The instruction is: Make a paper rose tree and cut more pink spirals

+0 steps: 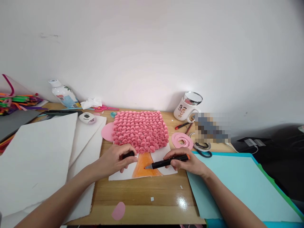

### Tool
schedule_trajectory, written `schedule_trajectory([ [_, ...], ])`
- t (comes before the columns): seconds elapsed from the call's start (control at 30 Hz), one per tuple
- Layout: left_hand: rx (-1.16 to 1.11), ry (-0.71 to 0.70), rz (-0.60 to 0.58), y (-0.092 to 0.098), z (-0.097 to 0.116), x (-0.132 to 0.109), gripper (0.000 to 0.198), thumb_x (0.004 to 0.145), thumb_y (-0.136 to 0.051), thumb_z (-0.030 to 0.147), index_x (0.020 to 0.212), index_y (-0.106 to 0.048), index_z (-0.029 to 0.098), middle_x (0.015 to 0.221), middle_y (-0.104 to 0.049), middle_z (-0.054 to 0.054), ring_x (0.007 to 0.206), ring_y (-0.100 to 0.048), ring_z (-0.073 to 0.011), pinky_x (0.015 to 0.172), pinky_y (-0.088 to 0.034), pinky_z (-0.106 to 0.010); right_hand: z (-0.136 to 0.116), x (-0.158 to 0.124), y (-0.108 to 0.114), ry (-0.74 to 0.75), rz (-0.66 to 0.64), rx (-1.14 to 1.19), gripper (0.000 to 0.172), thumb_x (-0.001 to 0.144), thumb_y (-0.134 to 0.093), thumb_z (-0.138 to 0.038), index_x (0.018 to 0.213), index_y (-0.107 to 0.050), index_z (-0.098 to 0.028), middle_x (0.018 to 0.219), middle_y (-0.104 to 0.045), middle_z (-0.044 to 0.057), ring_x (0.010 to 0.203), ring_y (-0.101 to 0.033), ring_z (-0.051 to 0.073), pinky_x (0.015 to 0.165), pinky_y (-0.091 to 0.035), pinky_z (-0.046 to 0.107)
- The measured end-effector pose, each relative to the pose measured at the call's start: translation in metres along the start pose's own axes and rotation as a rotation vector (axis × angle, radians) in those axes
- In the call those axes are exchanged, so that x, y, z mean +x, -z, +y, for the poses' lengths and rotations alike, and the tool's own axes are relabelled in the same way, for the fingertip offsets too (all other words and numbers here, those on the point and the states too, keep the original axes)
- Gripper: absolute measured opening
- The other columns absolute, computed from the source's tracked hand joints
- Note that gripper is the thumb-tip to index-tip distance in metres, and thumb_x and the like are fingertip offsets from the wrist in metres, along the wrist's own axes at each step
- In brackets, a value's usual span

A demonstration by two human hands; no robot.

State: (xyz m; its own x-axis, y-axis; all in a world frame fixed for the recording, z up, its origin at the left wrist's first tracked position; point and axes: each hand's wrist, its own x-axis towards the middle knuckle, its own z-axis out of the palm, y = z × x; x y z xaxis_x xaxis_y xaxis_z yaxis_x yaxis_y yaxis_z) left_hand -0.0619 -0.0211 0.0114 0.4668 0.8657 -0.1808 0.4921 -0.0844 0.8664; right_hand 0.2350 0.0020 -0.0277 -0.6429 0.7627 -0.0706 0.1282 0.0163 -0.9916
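Note:
My right hand (181, 162) is closed around a black marker (163, 162) with an orange end. The marker's tip points left and meets the orange-coloured trunk shape (143, 166) on a white sheet of paper (121, 172). My left hand (122, 158) pinches a black marker cap (128, 155) over the sheet's left side. Rows of pink rolled paper roses (141, 129) cover the upper part of the sheet, just beyond both hands.
White boards (40, 161) lie at left, a white tape dispenser (87, 118) on them. Behind are a bottle (64, 94) and pink scissors (104, 108). To the right are a mug (186, 107), pink paper spiral (181, 141), dark-handled scissors (203, 151) and light-blue paper (242, 186).

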Motion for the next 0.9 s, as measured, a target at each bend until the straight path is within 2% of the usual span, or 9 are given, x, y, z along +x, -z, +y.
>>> schedule_trajectory([
  [0.33,-0.004,0.008,-0.010,-0.0004,-0.0020,-0.0001,0.025,0.084,-0.053,0.042,0.084,-0.054,0.017,0.053,-0.051,0.007,0.040,-0.049,-0.0061,0.045,-0.041,-0.018,0.0001,0.0002,0.0005,0.007,0.028,-0.018,0.032,0.080,-0.065,-0.042,0.092,-0.069,-0.013,0.072,-0.071,0.006,0.051,-0.056,0.010,0.049,-0.049,0.020],
  [0.43,0.000,0.003,-0.019,-0.0003,-0.0008,-0.0001,0.024,0.085,-0.052,0.041,0.084,-0.055,0.017,0.054,-0.052,0.007,0.040,-0.049,-0.0057,0.046,-0.041,-0.017,0.0002,0.0000,0.0011,-0.004,-0.009,0.004,0.031,0.080,-0.065,-0.042,0.090,-0.070,-0.012,0.071,-0.071,0.006,0.052,-0.057,0.010,0.049,-0.049,0.020],
  [0.73,-0.003,0.038,-0.025,0.0001,0.0038,-0.0021,0.026,0.084,-0.052,0.043,0.084,-0.056,0.017,0.052,-0.052,0.007,0.041,-0.049,-0.0069,0.046,-0.041,-0.019,0.0008,-0.0003,0.0021,0.001,-0.001,-0.010,0.032,0.080,-0.065,-0.042,0.091,-0.070,-0.012,0.070,-0.071,0.006,0.053,-0.058,0.011,0.049,-0.050,0.020],
  [0.9,0.038,0.019,-0.052,0.0002,0.0001,-0.0023,0.025,0.086,-0.051,0.043,0.085,-0.055,0.018,0.053,-0.051,0.007,0.041,-0.048,-0.0065,0.047,-0.040,-0.018,0.0002,-0.0025,0.0088,-0.010,0.007,-0.031,0.030,0.080,-0.065,-0.041,0.088,-0.071,-0.012,0.068,-0.071,0.006,0.054,-0.059,0.011,0.051,-0.050,0.020],
])
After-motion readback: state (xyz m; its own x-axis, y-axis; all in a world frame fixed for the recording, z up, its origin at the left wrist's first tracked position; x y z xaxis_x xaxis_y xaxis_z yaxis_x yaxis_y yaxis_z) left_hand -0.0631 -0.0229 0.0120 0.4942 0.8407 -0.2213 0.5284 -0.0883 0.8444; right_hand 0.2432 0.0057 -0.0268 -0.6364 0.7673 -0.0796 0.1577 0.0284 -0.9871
